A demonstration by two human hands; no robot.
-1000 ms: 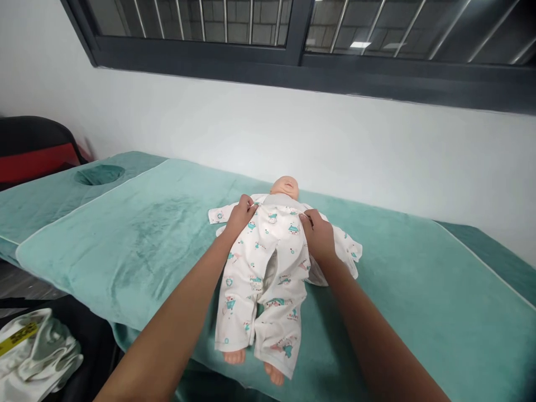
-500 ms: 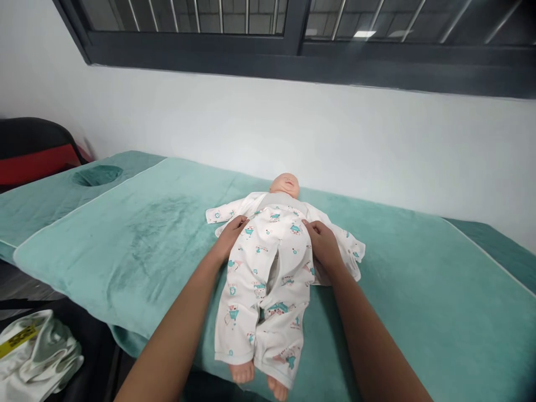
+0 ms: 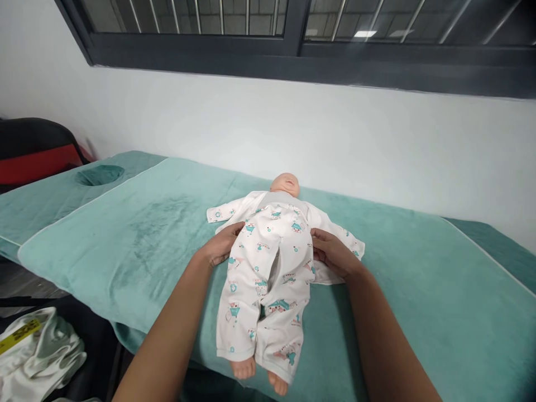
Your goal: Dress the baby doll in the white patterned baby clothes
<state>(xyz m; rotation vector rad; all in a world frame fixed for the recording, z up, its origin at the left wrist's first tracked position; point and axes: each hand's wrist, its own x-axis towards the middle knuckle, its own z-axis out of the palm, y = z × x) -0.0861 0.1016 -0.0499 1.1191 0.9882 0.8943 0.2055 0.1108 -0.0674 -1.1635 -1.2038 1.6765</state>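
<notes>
Doll (image 3: 285, 183) on its back on the bed (image 3: 419, 290), long axis running away from the person – head toward the wall (image 3: 377, 151), feet toward the near edge. Pants (image 3: 257, 259) lie along the same line, waist up over the shirt (image 3: 324, 219). Left hand (image 3: 221, 244) and right hand (image 3: 334, 252) at either side of the pants, fingers bent; whether they pinch cloth, cannot tell. Versus one second ago: both hands lower, farther out from the waistband.
</notes>
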